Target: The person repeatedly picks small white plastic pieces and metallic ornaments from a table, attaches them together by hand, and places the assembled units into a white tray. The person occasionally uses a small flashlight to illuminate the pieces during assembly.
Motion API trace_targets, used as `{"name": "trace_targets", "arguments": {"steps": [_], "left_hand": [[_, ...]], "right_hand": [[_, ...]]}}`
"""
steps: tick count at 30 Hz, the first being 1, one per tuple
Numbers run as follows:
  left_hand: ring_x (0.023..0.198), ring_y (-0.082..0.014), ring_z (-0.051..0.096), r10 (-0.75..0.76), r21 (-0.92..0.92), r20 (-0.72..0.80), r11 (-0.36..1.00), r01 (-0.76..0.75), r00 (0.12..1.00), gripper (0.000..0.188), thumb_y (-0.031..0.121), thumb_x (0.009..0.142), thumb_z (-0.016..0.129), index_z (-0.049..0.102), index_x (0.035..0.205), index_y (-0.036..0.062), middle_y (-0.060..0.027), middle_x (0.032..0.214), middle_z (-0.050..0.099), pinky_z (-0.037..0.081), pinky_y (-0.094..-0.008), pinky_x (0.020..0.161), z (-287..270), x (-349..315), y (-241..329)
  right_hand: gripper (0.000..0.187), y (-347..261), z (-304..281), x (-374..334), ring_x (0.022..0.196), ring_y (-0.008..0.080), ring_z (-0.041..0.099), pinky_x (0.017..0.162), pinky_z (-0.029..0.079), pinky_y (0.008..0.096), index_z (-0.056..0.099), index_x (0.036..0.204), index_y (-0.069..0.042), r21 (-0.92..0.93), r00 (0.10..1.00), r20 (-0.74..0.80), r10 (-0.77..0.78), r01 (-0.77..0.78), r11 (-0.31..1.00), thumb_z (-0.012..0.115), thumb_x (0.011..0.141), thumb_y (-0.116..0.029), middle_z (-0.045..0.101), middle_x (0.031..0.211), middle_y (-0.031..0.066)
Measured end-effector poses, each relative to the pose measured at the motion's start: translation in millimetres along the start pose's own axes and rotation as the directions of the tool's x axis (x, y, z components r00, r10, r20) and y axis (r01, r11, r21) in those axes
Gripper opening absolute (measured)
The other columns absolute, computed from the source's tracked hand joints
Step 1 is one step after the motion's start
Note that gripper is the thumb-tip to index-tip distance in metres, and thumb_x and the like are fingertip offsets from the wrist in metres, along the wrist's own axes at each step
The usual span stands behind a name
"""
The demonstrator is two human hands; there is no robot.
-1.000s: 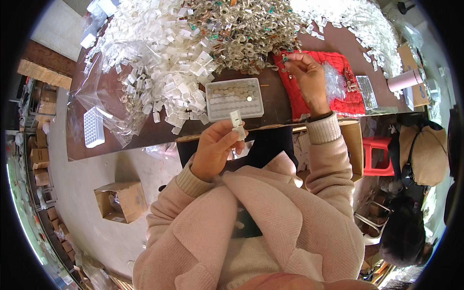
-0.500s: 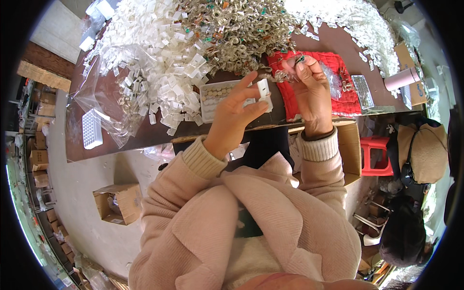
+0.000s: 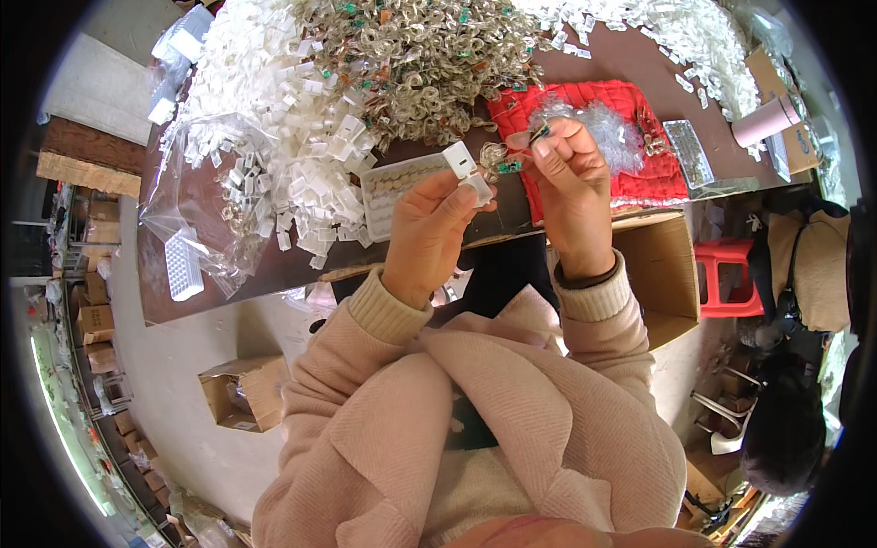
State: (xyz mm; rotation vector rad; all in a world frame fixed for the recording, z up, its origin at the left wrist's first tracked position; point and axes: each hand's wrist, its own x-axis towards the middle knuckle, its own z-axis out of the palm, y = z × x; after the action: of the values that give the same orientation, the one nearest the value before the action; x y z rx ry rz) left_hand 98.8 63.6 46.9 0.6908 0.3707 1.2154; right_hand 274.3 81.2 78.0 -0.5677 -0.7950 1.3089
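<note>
Between the fingers and thumb of my left hand (image 3: 422, 228) is a small white folded plastic tag (image 3: 459, 160) with a dark slot. My right hand (image 3: 577, 196), raised beside it, pinches a small shiny trinket with a dark green part (image 3: 541, 133). A small cluster of pale, ring-like trinkets (image 3: 494, 157) with green bits lies between the two hands, close to the white tag; whether it hangs from my right fingers is unclear. Beyond them rises a large heap of the same pale trinkets (image 3: 416, 68). To its left spreads a pile of white plastic tags (image 3: 311, 155).
A red quilted cloth (image 3: 653, 187) carries clear plastic wrap (image 3: 612, 137). A light tray with round pieces (image 3: 379, 196) sits behind my left hand. A pink cylinder (image 3: 766, 121) stands at the right. Cardboard boxes (image 3: 671, 283) and a red stool (image 3: 731, 274) are below the table edge.
My left fingers have closed in around the white tag, which has tilted and moved left. My right hand has come slightly lower. The view has shifted a little.
</note>
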Motion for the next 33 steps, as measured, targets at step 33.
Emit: {"name": "trace_targets", "arguments": {"steps": [33], "left_hand": [[0.107,-0.0186,0.063,0.084,0.319,0.06,0.943,-0.098,0.995,0.029,-0.003,0.086,0.073,0.067,0.115,-0.0047,-0.01,0.119,0.063,0.053,-0.0319,0.092,6.2,2.3,-2.0]], "right_hand": [[0.012,4.4,-16.7,-12.1,0.079,0.0135,0.067,0.067,0.054,0.0264,0.058,0.107,-0.003,-0.144,0.999,0.047,-0.009,0.015,0.989,0.06,0.096,0.001,0.071,0.097,0.0115]]}}
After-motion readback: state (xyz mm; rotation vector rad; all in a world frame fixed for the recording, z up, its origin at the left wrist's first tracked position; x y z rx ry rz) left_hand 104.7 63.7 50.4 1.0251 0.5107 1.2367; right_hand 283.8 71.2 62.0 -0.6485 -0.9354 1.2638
